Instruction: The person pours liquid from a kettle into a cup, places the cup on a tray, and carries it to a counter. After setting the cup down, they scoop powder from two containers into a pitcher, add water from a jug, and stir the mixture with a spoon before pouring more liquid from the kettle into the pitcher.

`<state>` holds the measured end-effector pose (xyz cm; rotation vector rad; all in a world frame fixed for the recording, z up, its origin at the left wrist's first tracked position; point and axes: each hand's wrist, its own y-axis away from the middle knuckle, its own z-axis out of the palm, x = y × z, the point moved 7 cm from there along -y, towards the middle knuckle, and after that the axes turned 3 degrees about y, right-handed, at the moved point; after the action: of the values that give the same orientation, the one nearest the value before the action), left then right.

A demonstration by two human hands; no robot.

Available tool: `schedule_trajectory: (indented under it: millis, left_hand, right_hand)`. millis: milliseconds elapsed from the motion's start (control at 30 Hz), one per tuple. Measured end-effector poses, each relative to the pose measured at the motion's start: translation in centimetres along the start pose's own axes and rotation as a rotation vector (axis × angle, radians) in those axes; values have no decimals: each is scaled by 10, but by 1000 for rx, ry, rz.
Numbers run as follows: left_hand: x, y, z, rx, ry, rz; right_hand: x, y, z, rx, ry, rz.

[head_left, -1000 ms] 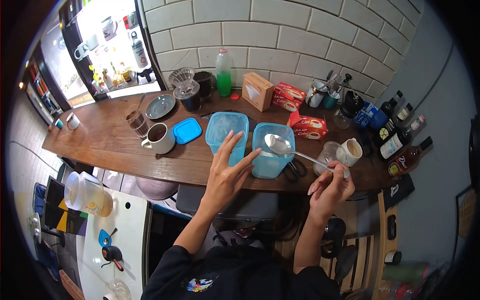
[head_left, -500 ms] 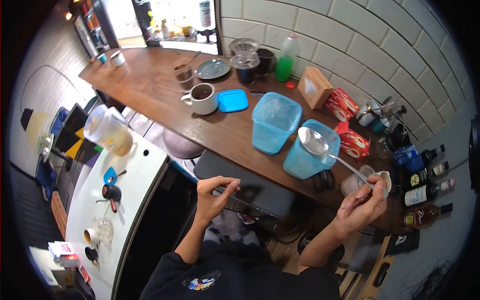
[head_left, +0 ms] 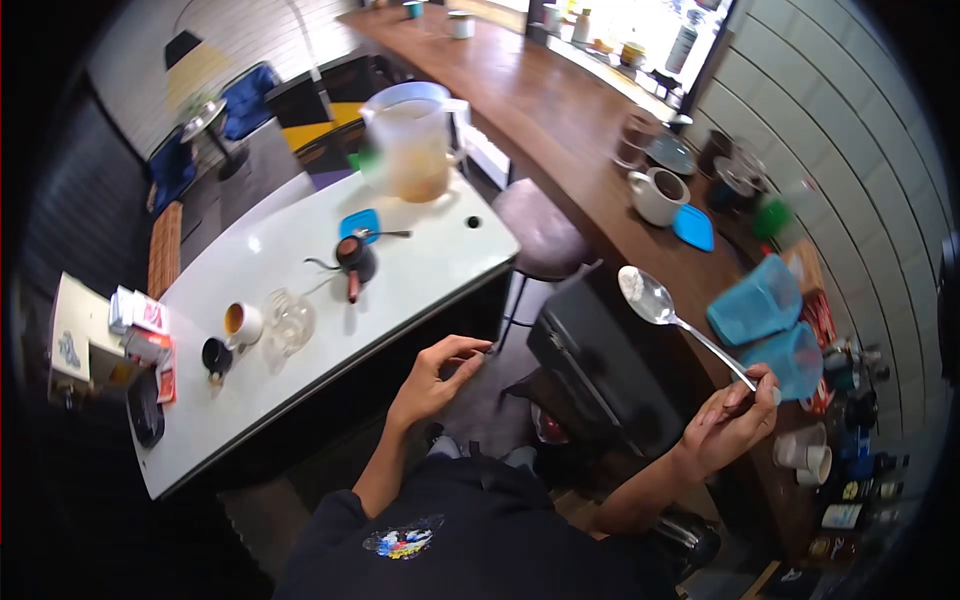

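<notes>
My right hand (head_left: 732,425) grips the handle of a metal spoon (head_left: 655,303), with a small heap of white powder toward its bowl's tip. The spoon is held up in front of the wooden counter. Behind that hand, two blue plastic containers (head_left: 752,303) stand side by side on the counter. My left hand (head_left: 440,378) hovers over the floor gap between the two worktops, its fingers loosely bent and the thumb a little apart from the index finger. I see nothing held in it.
A white table (head_left: 250,370) at left carries a large pitcher (head_left: 410,150), a small black pot (head_left: 355,262), a glass vessel (head_left: 290,322) and cups. A round stool (head_left: 540,225) stands between it and the wooden counter (head_left: 560,130). A mug (head_left: 658,200) and bottles are on the counter.
My view has swung left toward the white table. The spoon has moved from above a blue container to in front of the counter, still in my right hand. My left thumb and index finger are slightly farther apart.
</notes>
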<state>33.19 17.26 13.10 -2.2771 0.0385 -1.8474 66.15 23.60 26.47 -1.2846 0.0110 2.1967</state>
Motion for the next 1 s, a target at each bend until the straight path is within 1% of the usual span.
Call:
schedule_trajectory:
  millis: [67, 100, 133, 233, 333, 367, 400, 467, 500, 533, 600, 733, 767, 800, 867, 900, 967, 1000]
  left_hand:
    - [-19, 22, -48, 176, 21, -91]
    - [-26, 34, -69, 221, -8, -119]
    - [-30, 47, -92, 345, -48, -127]
    - [-30, 91, -154, 743, -284, -19]
    - [-37, 138, -204, 1066, -410, 9]
    - [-44, 151, -219, 1109, -457, -60]
    - [-50, 158, -230, 1134, -463, -69]
    - [-57, 165, -247, 1149, -625, -49]
    - [-72, 166, -254, 1120, -616, -114]
    - [-81, 166, -261, 1128, -617, -116]
    - [-101, 157, -272, 1044, -541, -202]
    - [-112, 145, -284, 1081, -398, -157]
    - [-107, 144, -284, 1131, -444, -97]
    - [-109, 142, -286, 1128, -445, -95]
    - [-124, 140, -289, 1113, -295, -147]
    - [-128, 140, -291, 1110, -293, -147]
    - [-153, 134, -291, 941, -189, -398]
    - [-154, 132, -291, 939, -190, -397]
  right_hand:
    - [21, 19, 26, -58, -13, 49]
    - [31, 30, 41, -105, -38, 84]
    - [43, 41, 55, -153, -63, 120]
    - [79, 74, 90, -274, -116, 215]
    - [112, 105, 121, -418, -211, 350]
    - [122, 114, 129, -436, -223, 387]
    - [130, 125, 137, -452, -235, 424]
    - [140, 143, 152, -479, -235, 467]
    - [144, 152, 160, -473, -218, 488]
    - [147, 158, 164, -464, -197, 505]
    - [153, 166, 169, -505, -186, 524]
    - [157, 177, 178, -550, -173, 547]
    - [158, 178, 178, -561, -170, 543]
    - [159, 178, 179, -571, -167, 539]
    - [160, 179, 179, -567, -153, 533]
    - [161, 180, 179, -568, -140, 529]
    - [161, 181, 180, -572, -145, 527]
    - [162, 182, 181, -576, -152, 529]
